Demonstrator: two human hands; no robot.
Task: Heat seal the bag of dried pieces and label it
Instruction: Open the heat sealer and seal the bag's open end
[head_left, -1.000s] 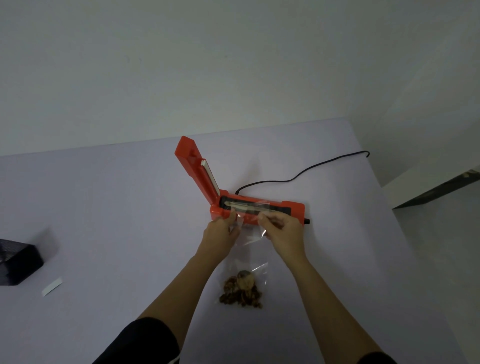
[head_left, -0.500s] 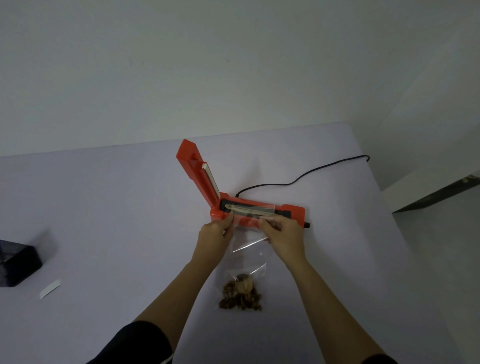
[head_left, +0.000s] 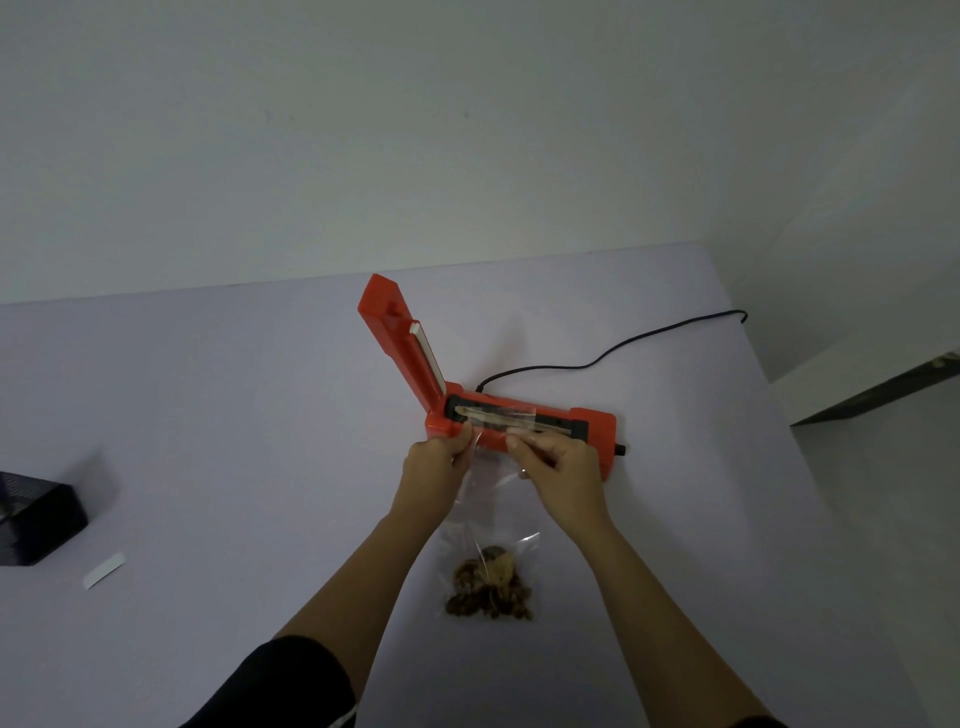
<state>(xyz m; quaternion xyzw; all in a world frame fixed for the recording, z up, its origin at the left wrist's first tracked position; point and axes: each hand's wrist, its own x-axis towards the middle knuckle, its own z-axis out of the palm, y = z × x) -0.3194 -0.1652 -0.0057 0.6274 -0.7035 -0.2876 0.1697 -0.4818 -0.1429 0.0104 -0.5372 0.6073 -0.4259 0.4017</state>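
Lighting: dim, flat, cool grey-violet cast; no source in view.
Shadows: soft and faint; a weak patch lies on the bench (head_left: 208, 415) just beside the dark box (head_left: 36, 519).
Glare: thin pale streaks on the film of the clear bag (head_left: 498, 543).
Sharpness: fair at centre; mild softness and grain throughout.
Distortion: wide-angle; bench edges splay toward the corners.

Centre frame, the sealer (head_left: 595, 431) is showing orange-red, its cord (head_left: 597, 361) black; the bag (head_left: 493, 499) is showing clear, dried pieces (head_left: 488, 592) brown; table (head_left: 208, 415) is reading pale lilac; left-edge box (head_left: 36, 519) black.
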